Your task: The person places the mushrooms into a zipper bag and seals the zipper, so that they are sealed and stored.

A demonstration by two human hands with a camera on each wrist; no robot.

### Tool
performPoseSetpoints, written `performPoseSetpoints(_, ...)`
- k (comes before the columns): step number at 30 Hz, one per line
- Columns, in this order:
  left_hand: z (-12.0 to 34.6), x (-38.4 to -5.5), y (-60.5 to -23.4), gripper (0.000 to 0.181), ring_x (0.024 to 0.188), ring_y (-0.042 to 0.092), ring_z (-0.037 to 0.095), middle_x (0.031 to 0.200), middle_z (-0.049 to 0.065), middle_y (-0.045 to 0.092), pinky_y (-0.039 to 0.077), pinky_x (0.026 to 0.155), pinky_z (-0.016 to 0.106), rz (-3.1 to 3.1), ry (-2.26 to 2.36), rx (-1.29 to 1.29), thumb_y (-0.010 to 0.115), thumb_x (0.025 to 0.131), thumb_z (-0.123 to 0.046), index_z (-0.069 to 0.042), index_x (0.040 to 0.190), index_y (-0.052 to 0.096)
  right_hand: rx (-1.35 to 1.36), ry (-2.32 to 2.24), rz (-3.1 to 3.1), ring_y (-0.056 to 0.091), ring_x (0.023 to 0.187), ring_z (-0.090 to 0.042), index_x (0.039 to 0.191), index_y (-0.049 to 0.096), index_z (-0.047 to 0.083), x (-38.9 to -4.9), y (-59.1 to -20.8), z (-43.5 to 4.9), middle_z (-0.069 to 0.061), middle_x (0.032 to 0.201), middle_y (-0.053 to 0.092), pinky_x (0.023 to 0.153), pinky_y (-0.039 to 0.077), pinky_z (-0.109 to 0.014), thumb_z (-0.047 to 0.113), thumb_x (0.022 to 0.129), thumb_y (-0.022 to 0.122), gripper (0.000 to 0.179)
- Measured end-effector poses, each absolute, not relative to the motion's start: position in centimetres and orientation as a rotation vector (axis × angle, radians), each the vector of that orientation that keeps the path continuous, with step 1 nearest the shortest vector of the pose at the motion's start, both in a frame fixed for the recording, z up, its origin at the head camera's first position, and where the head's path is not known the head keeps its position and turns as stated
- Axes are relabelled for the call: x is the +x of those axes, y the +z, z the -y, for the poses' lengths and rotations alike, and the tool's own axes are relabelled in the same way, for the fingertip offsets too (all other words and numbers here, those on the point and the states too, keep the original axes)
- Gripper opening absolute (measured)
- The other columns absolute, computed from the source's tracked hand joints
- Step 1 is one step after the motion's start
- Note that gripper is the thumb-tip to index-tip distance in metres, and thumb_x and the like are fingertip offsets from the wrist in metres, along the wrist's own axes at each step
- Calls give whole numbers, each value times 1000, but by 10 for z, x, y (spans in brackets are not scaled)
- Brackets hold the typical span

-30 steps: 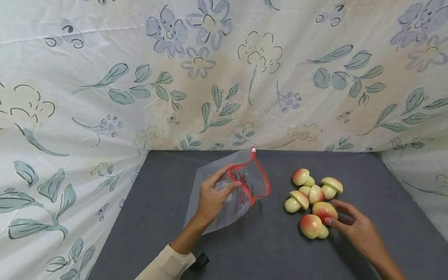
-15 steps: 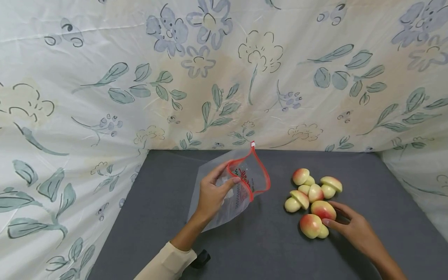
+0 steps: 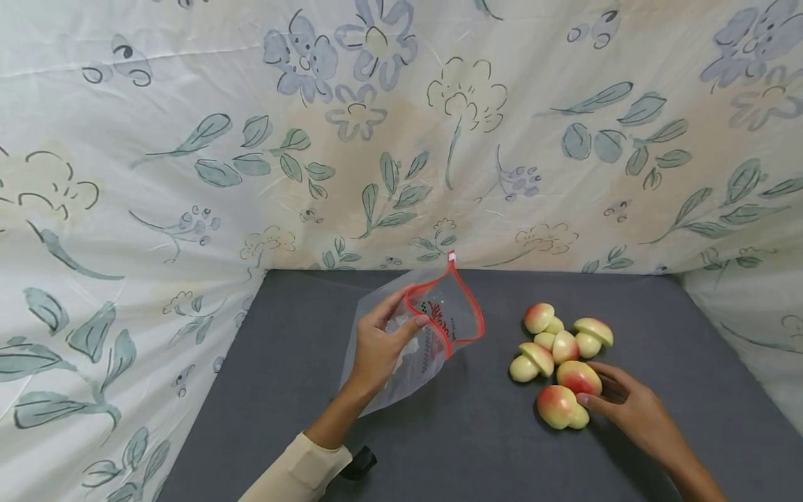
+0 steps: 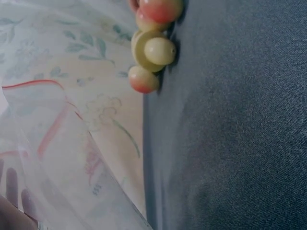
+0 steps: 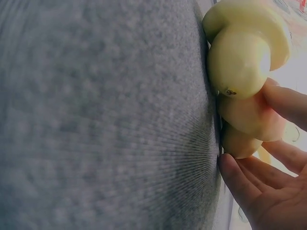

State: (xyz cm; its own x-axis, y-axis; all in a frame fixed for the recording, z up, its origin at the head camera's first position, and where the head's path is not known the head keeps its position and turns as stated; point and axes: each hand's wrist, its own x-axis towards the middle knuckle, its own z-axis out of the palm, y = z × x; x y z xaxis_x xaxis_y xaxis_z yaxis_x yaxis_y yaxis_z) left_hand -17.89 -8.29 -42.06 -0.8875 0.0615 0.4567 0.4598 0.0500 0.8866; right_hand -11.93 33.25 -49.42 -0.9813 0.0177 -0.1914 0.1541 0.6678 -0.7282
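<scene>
In the head view my left hand (image 3: pixel 376 352) pinches the rim of a clear zip bag (image 3: pixel 384 394) with a red seal. The bag's mouth gapes toward the right, and I see nothing inside but print on its side. My right hand (image 3: pixel 640 411) holds a red-and-yellow toy mushroom (image 3: pixel 578 378) by its cap, thumb on the near side and fingers on the far side. In the right wrist view the thumb (image 5: pixel 288 103) lies against that mushroom, partly hidden behind a nearer mushroom (image 5: pixel 240 62). Another mushroom (image 3: pixel 557 406) lies just in front.
More toy mushrooms lie close together behind the held one, among them one at the back (image 3: pixel 539 317), one at the right (image 3: pixel 592 333) and one at the left (image 3: pixel 532 361). A dark grey table (image 3: pixel 477 446) meets a floral cloth (image 3: pixel 502 174). A black object (image 3: pixel 360 464) sits by the left sleeve.
The right hand and its mushroom have shifted slightly left. The bag has risen a little in the left hand, its mouth tipping slightly more toward the camera.
</scene>
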Motion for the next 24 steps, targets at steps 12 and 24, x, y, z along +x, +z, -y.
performPoseSetpoints(12, 83, -179, -421, 59, 127, 63, 23, 139, 6, 69, 61, 93, 44, 2060, -1898, -537, 83, 93, -13, -9, 148, 62, 181, -1229, -2693, 55, 135, -55, 160, 42, 3, -117, -495, -333, -36, 157, 44, 79, 58, -31, 52, 96, 77, 88)
performPoseSetpoints(24, 82, -178, -423, 57, 130, 64, 22, 140, 5, 68, 61, 93, 33, 2058, -1912, -550, 81, 95, -14, -6, 148, 62, 244, -1259, -2699, 56, 134, -54, 160, 42, 6, -111, -491, -332, -33, 156, 48, 77, 54, -28, 57, 95, 76, 89)
